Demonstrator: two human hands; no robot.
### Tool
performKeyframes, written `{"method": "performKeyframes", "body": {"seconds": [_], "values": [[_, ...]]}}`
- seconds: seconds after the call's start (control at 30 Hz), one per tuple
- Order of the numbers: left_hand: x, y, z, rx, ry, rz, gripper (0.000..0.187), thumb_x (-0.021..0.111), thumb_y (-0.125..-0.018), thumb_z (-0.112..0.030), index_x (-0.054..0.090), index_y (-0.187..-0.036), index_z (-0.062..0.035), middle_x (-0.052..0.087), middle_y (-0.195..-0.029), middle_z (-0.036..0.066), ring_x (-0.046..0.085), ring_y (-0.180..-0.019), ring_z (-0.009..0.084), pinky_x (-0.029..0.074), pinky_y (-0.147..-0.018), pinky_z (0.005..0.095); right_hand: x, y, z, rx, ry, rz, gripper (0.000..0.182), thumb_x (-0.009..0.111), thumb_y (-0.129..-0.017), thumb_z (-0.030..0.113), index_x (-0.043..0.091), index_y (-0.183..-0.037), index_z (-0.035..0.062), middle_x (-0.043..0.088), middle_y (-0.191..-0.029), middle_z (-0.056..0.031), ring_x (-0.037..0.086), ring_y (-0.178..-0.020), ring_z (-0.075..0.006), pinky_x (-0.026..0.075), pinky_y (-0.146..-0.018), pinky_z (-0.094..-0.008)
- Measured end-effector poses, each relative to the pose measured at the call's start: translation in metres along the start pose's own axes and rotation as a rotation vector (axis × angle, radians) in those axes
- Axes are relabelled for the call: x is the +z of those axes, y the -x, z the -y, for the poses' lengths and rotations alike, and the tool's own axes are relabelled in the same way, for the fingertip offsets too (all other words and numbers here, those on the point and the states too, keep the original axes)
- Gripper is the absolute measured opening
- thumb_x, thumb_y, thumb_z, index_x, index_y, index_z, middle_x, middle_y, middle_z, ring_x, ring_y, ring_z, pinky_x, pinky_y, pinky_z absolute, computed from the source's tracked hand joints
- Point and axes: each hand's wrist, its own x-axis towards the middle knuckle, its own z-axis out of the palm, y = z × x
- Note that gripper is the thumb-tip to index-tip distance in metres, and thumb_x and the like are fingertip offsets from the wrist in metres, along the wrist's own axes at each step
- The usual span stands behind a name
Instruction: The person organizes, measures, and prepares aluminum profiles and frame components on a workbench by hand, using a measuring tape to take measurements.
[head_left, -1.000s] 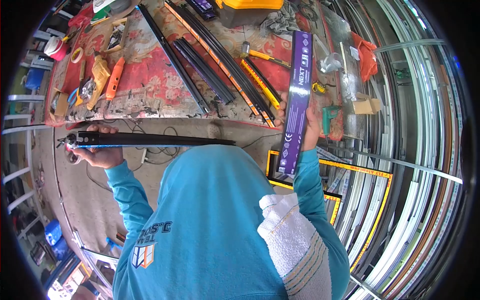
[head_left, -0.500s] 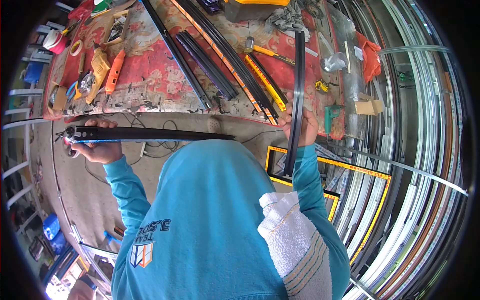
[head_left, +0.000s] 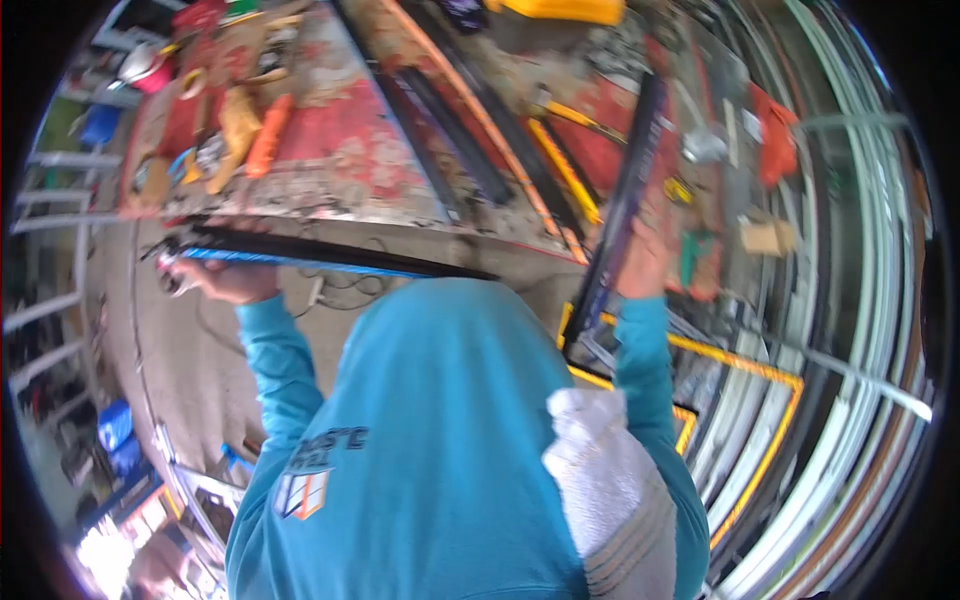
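At the far side we saw a table under worn, red patterned cloth. Nearer, at left, a long black metal-looking bar with a blue edge was gripped at its left end by the curled left hand. At right, a slim purple-and-black bar slanted across the table's near edge, the right hand closed on its near half, blurred. We judged both bars stiff, light, slippery, best held mid-length.

Hammer, orange tool on red-patterned table.
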Motion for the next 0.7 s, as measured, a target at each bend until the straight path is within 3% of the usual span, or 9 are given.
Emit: {"method": "performKeyframes", "body": {"seconds": [0.1,0.2,0.3,0.33,0.4,0.43,0.57,0.63,0.7], "values": [[0.008,0.001,-0.002,0.029,-0.001,-0.049,0.085,0.039,-0.081,-0.086,0.063,-0.097,-0.0059,0.063,-0.076,0.011,0.058,-0.069,0.0269,0.049,-0.065,0.0416,0.004,-0.008,-0.011,-0.305,0.127,-0.114,0.034,0.058,-0.088,0.009,0.057,-0.121,0.0005,0.066,-0.111,-0.0123,0.065,-0.101,-0.0271,0.054,-0.09,-0.0429],[0.032,0.006,0.0,-0.01,0.091,-0.008,0.083,0.037,-0.083,-0.084,0.061,-0.096,-0.0059,0.061,-0.069,0.013,0.059,-0.06,0.0296,0.051,-0.057,0.0423,0.018,-0.003,-0.003,-0.033,0.371,0.028,0.04,0.061,-0.091,0.016,0.056,-0.127,-0.001,0.063,-0.115,-0.0085,0.059,-0.111,-0.021,0.045,-0.099,-0.0334],[0.056,0.015,0.001,-0.026,0.089,0.111,0.086,0.03,-0.084,-0.086,0.057,-0.095,-0.0044,0.058,-0.066,0.014,0.059,-0.058,0.0294,0.051,-0.057,0.0422,0.058,-0.005,-0.014,-0.34,0.761,0.244,0.072,0.073,-0.087,0.034,0.045,-0.14,-0.0051,0.059,-0.124,-0.0074,0.057,-0.112,-0.0168,0.043,-0.098,-0.0292],[0.056,0.014,0.005,-0.017,0.084,0.182,0.086,0.029,-0.085,-0.085,0.056,-0.094,-0.0039,0.058,-0.066,0.015,0.059,-0.057,0.03,0.051,-0.057,0.0426,0.066,-0.006,-0.013,-0.349,0.759,0.253,0.072,0.073,-0.087,0.034,0.045,-0.14,-0.0051,0.059,-0.124,-0.0074,0.057,-0.112,-0.0168,0.043,-0.098,-0.0292],[0.057,0.018,0.013,-0.022,0.112,0.214,0.085,0.029,-0.085,-0.085,0.054,-0.094,-0.0036,0.058,-0.066,0.015,0.059,-0.057,0.0303,0.052,-0.057,0.0428,0.075,-0.005,-0.007,-0.208,1.012,0.366,0.087,0.083,-0.077,0.036,0.043,-0.142,-0.0059,0.057,-0.127,-0.0085,0.056,-0.111,-0.0162,0.044,-0.097,-0.0292],[0.06,0.021,0.016,-0.036,0.133,0.24,0.085,0.028,-0.086,-0.084,0.052,-0.093,-0.0033,0.058,-0.066,0.016,0.059,-0.056,0.0307,0.052,-0.057,0.043,0.083,-0.007,-0.013,-0.186,0.932,0.359,0.094,0.088,-0.069,0.031,0.042,-0.142,-0.006,0.059,-0.122,-0.0075,0.056,-0.107,-0.015,0.045,-0.095,-0.0283],[0.069,0.035,0.019,-0.046,-0.006,0.373,0.086,0.03,-0.085,-0.085,0.051,-0.093,-0.0019,0.057,-0.065,0.016,0.06,-0.057,0.0298,0.053,-0.057,0.0415,0.101,-0.01,-0.017,-0.385,1.153,0.426,0.089,0.089,-0.063,0.02,0.049,-0.139,-0.0036,0.064,-0.111,-0.0116,0.061,-0.095,-0.0179,0.049,-0.087,-0.0306],[0.07,0.038,0.022,-0.045,-0.021,0.388,0.087,0.03,-0.084,-0.086,0.051,-0.093,-0.0016,0.057,-0.065,0.016,0.06,-0.057,0.0296,0.053,-0.057,0.0412,0.108,-0.011,-0.014,-0.731,1.388,0.541,0.087,0.09,-0.062,0.02,0.053,-0.138,0.0007,0.065,-0.1,-0.014,0.064,-0.082,-0.0228,0.053,-0.077,-0.0348],[0.069,0.04,0.024,-0.07,-0.01,0.405,0.089,0.033,-0.082,-0.087,0.051,-0.093,-0.0007,0.057,-0.066,0.016,0.06,-0.058,0.0288,0.053,-0.057,0.0406,0.104,-0.011,-0.014,-0.788,1.426,0.543,0.086,0.09,-0.062,0.02,0.054,-0.138,0.0031,0.064,-0.095,-0.0135,0.063,-0.077,-0.0248,0.053,-0.072,-0.0364]]}}
